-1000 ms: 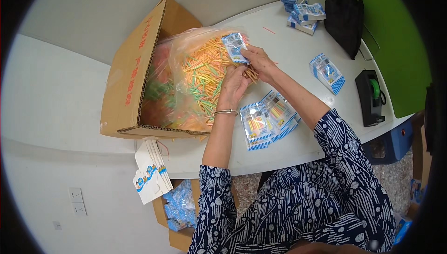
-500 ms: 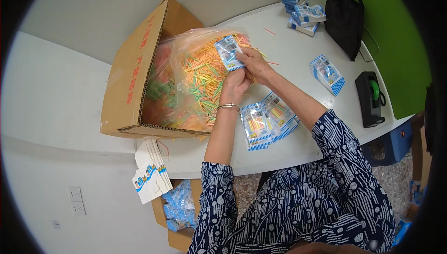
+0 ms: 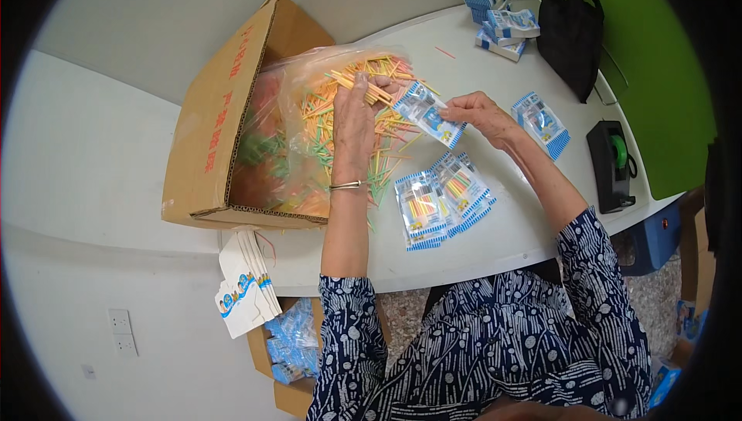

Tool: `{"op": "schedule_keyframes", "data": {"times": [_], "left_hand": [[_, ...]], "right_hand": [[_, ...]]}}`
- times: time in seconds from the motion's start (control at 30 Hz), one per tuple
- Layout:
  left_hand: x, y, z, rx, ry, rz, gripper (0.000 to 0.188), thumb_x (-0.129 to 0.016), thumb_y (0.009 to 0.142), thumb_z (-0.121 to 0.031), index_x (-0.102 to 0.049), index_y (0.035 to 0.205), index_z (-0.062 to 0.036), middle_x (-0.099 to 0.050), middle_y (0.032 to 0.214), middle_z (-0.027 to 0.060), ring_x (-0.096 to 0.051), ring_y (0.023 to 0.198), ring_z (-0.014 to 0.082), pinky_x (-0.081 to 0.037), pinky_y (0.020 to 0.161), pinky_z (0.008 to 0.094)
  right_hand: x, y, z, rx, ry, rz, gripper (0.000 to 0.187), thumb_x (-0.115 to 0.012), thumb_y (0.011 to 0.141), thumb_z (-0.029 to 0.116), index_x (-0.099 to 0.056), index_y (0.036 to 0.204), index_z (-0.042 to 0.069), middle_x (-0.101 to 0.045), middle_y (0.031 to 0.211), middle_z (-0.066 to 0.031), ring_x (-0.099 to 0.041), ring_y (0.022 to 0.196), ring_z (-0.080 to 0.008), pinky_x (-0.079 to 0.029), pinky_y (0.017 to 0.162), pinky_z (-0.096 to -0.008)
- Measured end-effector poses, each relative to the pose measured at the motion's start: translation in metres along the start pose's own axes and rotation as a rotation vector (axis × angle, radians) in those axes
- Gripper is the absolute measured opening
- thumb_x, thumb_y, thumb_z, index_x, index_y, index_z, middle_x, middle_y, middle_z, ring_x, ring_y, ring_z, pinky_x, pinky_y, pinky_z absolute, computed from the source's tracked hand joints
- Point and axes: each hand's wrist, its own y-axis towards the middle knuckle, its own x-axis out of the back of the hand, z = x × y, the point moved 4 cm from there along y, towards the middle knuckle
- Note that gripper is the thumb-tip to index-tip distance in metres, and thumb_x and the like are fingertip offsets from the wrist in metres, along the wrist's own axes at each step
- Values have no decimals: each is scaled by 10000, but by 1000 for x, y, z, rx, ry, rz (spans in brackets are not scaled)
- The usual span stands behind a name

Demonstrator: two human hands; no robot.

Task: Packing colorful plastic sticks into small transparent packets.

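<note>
My left hand (image 3: 355, 120) is closed round a small bunch of thin orange-yellow sticks (image 3: 377, 95), above a loose heap of coloured sticks (image 3: 318, 131). Those sticks are orange, yellow, green and pink, spilling from a clear plastic bag (image 3: 297, 73) in a tipped cardboard box (image 3: 209, 123). Between the thumb and fingers of my right hand (image 3: 483, 117) is a small blue-and-white packet (image 3: 430, 115). Its near corner points toward the bunch; whether sticks are inside is not plain. Filled packets (image 3: 421, 208) with coloured sticks lie overlapping on the white table (image 3: 371, 255), nearer me.
More packets (image 3: 541, 123) lie at the right, beside a black tape dispenser (image 3: 610, 166). Small boxes (image 3: 502, 23) are stacked at the back near a black bag (image 3: 570, 35). Flat cartons (image 3: 246, 290) hang over the left table edge, above an open carton of blue packs (image 3: 294, 340).
My hands have moved apart. The left has taken a bunch of sticks over the heap, and the right has carried the packet rightward and a little nearer.
</note>
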Motion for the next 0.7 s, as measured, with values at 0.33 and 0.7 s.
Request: {"op": "schedule_keyframes", "data": {"times": [0.33, 0.7], "left_hand": [[-30, -16, 1, 19, 189, 122, 282, -374, 999, -241, -469, 1097, 6, -632, 897, 119, -637, 835, 192, -516, 775, 325], [-32, -25, 5, -71, 68, 12, 282, -380, 1001, -253, -494, 976, 4, -613, 917, 142, -643, 896, 236, -519, 791, 353]], "right_hand": [[-2, -16, -2, -21, 20, 85, 217, -720, 778, 202, -720, 916, 34, -683, 824, -23, -575, 801, -68, -391, 844, -214], [-5, -21, -4, 54, 10, 197, 199, -652, 856, 203, -704, 910, 19, -666, 833, 14, -545, 780, -34, -414, 758, -204]]}}
